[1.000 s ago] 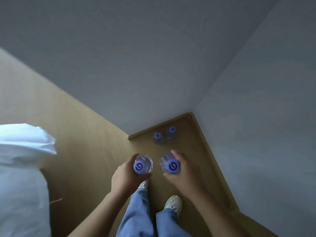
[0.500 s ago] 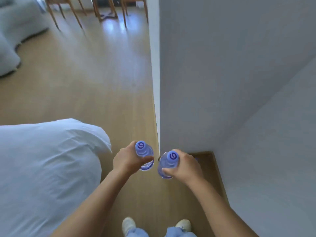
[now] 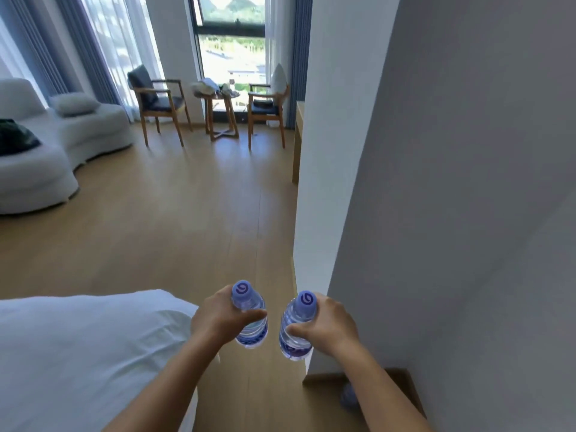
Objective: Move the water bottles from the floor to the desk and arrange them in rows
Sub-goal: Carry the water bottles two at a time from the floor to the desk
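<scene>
Each grip held one upright bottle: left hand [image 3: 218, 319] wrapped the left bottle [image 3: 251, 319], right hand [image 3: 327, 325] the right bottle [image 3: 296, 328], above the floor [image 3: 174, 232] beside the bed [image 3: 78, 353].

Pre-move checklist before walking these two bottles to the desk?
1. Left hand grips left bottle: ok.
2. Right hand grips right bottle: ok.
3. Both caps on: ok.
4. Bottles apart, roughly upright: ok.
5. Floor ahead free of obstacles: ok.
6. Desk surface free for rows: cannot tell, only an edge shows past the wall.
</scene>
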`<state>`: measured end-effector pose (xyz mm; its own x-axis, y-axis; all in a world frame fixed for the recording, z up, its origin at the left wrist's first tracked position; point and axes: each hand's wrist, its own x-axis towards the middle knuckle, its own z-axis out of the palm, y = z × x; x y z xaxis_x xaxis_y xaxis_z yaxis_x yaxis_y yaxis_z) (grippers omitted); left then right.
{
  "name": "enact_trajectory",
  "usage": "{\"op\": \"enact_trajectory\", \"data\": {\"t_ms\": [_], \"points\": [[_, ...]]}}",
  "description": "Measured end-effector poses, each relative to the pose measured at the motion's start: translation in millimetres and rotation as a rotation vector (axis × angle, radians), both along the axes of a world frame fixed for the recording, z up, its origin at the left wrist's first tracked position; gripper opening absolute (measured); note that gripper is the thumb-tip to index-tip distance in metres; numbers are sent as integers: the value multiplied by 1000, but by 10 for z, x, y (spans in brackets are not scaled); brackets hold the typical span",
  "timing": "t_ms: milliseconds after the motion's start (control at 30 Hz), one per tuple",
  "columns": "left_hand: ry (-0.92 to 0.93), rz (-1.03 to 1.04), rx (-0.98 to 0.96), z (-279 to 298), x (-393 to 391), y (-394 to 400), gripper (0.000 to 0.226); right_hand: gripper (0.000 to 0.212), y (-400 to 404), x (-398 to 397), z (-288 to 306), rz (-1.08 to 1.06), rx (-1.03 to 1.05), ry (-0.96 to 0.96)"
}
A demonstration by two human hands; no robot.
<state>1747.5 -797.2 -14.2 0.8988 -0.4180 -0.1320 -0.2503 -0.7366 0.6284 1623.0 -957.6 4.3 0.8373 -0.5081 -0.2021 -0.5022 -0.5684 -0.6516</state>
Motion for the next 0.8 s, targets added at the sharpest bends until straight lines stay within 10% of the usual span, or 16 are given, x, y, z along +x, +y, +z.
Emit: {"op": "enact_trajectory", "data": {"t_ms": [800], "points": [[5,57,-83,462,2000,-212,34,26,-116,2212,344,43,-43,-62]]}}
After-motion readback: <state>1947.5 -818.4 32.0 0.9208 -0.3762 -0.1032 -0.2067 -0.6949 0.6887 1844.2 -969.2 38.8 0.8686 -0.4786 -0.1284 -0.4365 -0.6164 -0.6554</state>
